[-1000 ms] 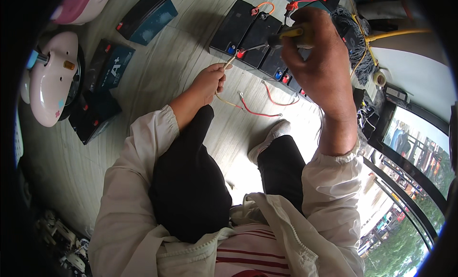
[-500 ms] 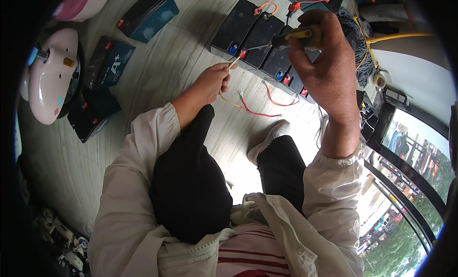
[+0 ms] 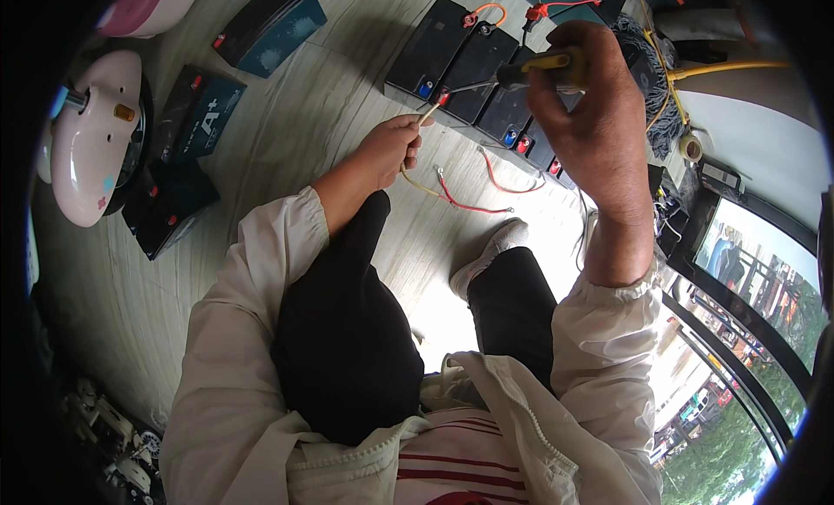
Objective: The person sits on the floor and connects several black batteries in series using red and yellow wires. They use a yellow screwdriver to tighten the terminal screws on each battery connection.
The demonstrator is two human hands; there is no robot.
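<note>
Left hand (image 3: 393, 149): thumb and fingers pinching a pale wire (image 3: 426, 116), whose upper end runs up from the fingertips to the near edge of the black batteries (image 3: 465, 57), the rest drooping below the palm. Right hand (image 3: 599, 118): wrapped about the handle of a screwdriver (image 3: 547, 68), fingers curled around it; shaft points leftward from that hand, tip at the red terminal (image 3: 443, 97) just beyond the left hand's fingertips. Whether the tip is seated, or the wire end lies under the screw, too small to tell. Judged good practice here: left hand steadies the wire close to its end, so the lug would not swing round with the screw; right hand brings the shaft more in line with the screw, as it looks slanted and a slanted blade may slip off the slot. Press first, turn after, in short even twists. Watch the blue terminal (image 3: 424, 89), close on the left side of the tip: metal bridging the two could spark, so keep shaft and bare wire off it. Loose red lead (image 3: 473, 208) lies on the floor (image 3: 261, 270) below and right of the left hand, well clear of the pinch.
</note>
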